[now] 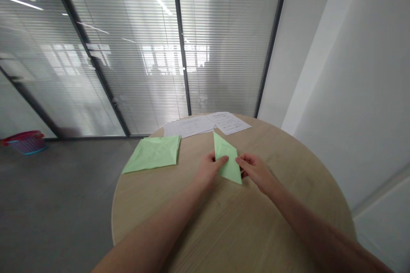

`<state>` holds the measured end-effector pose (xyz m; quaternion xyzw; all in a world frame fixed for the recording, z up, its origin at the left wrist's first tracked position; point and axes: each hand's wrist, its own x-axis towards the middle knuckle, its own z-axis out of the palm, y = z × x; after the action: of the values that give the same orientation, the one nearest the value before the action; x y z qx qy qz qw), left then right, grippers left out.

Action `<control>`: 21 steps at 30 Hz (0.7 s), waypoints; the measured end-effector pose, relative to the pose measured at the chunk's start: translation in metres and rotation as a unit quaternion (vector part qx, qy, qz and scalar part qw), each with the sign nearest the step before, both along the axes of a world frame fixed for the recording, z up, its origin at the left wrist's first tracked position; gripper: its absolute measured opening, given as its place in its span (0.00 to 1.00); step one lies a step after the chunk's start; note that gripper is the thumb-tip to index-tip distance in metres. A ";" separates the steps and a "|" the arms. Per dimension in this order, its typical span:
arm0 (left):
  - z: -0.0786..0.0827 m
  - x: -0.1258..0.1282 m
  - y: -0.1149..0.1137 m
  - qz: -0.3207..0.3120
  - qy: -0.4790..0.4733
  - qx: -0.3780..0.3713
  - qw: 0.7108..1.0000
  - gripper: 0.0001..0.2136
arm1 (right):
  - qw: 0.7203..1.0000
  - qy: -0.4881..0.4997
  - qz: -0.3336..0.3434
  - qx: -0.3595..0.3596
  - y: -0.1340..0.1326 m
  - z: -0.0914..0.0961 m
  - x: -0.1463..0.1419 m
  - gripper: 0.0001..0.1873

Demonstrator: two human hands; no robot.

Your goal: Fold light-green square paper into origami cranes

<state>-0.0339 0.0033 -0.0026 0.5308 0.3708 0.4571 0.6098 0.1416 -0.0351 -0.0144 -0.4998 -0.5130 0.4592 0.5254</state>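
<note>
Between my two hands is a folded piece of light green paper [226,150], tilted up above the round wooden table. My left hand [212,166] grips its left side, with the thumb lying on the front face and the other fingers hidden behind. At the right edge my right hand [253,168] pinches the paper between thumb and fingers. The paper has slanted top and bottom edges and a pointed upper left corner. A stack of green paper sheets [155,152], with creases on top, lies to the left of my left hand.
White printed sheets [229,123] lie along the far edge of the round table [288,170]. Beyond it stands a glass partition with blinds [221,51]. A white wall [361,94] rises close on the right. On the floor at left sits a red and blue basket [27,141].
</note>
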 end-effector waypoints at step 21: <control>0.017 -0.024 0.014 -0.062 0.116 0.159 0.978 0.10 | 0.986 0.154 0.055 -0.033 0.008 0.001 0.004 0.23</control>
<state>-0.0580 0.0177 0.0146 0.6926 0.3276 0.4067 0.4976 0.1459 -0.0268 -0.0132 -0.4109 -0.4371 0.5762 0.5550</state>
